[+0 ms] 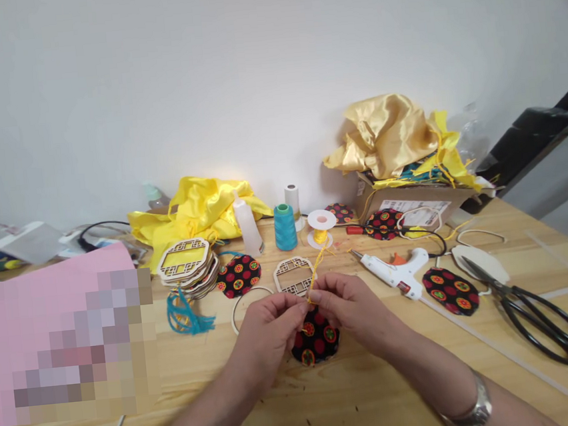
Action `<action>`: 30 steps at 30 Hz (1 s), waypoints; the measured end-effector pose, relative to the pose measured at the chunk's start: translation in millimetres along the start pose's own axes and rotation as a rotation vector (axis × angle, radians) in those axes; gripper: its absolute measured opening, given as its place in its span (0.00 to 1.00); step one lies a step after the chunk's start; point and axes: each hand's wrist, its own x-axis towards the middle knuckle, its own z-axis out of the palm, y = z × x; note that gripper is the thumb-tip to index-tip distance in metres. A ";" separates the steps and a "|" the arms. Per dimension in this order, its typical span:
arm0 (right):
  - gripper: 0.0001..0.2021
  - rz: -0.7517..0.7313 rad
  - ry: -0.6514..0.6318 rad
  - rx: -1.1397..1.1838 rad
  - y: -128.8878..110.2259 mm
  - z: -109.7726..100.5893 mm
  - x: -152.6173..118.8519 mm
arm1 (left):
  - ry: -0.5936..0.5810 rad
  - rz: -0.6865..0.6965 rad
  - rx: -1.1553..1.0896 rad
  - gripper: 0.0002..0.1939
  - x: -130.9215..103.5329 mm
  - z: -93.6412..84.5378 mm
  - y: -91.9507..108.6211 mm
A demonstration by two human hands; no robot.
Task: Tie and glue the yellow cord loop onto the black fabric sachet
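Cord (314,274), thin and yellow, runs up from between the hands, on the near side of the teal thread cone (285,229). Left hand (274,324) and right hand (346,304) meet there, thumb and forefinger of each pinched together on it — the left's other fingers curl under, partly hidden. Just below the fingertips, farther toward the person from the cone, a black patterned disc (317,345) lies partly covered by the left hand.

Between cone and hands sits a wooden lattice frame (292,293). Left of the cone stands a white bottle (248,226), with yellow satin (198,211) beyond it; nearer and farther left are a stack of lattice frames (187,262) and a teal tassel (188,314). Just right of the cone is a spool of yellow cord (321,236). Well to its right, and nearer the person, lie a white glue gun (395,270) and black-handled scissors (532,316) — a cardboard box (378,204) heaped with gold cloth (387,133) stands right of the cone, against the wall (251,75).
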 end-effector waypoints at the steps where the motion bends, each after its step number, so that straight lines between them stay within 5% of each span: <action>1: 0.08 0.005 -0.004 0.004 -1.0 -0.4 -0.1 | 0.007 0.007 -0.001 0.11 0.3 -0.5 -0.3; 10: 0.05 -0.004 0.033 0.029 2.4 0.0 2.4 | 0.012 0.011 -0.016 0.10 0.4 -1.8 -1.9; 25: 0.07 -0.160 0.043 -0.303 2.0 -0.9 0.3 | -0.017 -0.016 -0.011 0.10 0.2 -1.9 -0.3; 30: 0.07 -0.214 0.106 -0.350 5.8 -3.5 2.8 | 0.041 0.027 0.146 0.12 1.3 -4.6 3.8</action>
